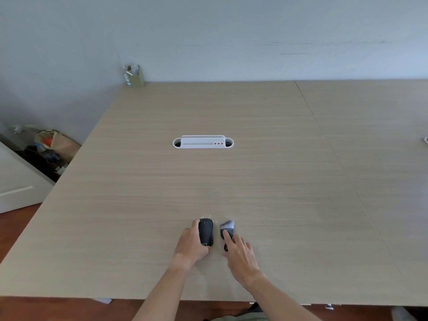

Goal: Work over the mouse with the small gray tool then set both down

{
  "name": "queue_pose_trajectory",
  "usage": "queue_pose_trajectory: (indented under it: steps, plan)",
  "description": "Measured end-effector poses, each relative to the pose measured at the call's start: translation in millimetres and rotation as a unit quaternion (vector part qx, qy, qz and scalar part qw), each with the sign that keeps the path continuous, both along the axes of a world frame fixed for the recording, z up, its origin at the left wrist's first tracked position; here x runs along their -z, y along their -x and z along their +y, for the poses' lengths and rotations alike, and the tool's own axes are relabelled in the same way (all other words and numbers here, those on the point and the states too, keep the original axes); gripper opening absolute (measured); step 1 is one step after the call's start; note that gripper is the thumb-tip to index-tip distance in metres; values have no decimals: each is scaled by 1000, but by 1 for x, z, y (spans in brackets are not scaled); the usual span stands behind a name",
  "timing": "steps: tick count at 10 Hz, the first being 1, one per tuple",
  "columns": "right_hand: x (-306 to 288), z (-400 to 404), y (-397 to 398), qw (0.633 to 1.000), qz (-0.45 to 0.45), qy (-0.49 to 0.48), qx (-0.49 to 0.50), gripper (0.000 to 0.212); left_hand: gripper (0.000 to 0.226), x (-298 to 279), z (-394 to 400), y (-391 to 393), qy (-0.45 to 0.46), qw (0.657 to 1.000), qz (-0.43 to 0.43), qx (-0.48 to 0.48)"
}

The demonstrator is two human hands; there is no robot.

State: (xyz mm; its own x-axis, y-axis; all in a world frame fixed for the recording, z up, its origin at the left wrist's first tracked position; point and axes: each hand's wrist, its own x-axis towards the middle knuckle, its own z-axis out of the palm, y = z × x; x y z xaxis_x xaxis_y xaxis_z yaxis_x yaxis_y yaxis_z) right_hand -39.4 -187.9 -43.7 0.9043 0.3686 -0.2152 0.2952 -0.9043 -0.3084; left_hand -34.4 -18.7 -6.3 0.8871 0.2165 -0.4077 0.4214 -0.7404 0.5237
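Observation:
A black computer mouse (205,231) lies on the wooden table (231,177) near its front edge. My left hand (191,245) wraps around the mouse's left side, fingers curled along it. Just to the right lies the small gray tool (227,228), a brush with pale bristles pointing away from me and a dark handle. My right hand (240,253) rests on the tool's handle, the forefinger on top and the thumb beside it. Both objects touch the tabletop.
A white cable-port cover (203,142) is set into the table's middle. A small beige box with papers (134,76) stands at the far left corner against the wall. Bags and clutter (46,147) lie on the floor at the left. A seam (324,135) runs down the right.

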Motion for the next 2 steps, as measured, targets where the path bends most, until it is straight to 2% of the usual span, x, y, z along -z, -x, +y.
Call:
queue_pose_trajectory:
  steps: [1,2]
  plan:
    - [-9,-2,2,999,-4,-26,24,65,79,-4,0,1,-3,1000,9,-8]
    - [-26,-14,5,986,4,-143,91,59,61,-1,5,11,-39,997,-27,-67]
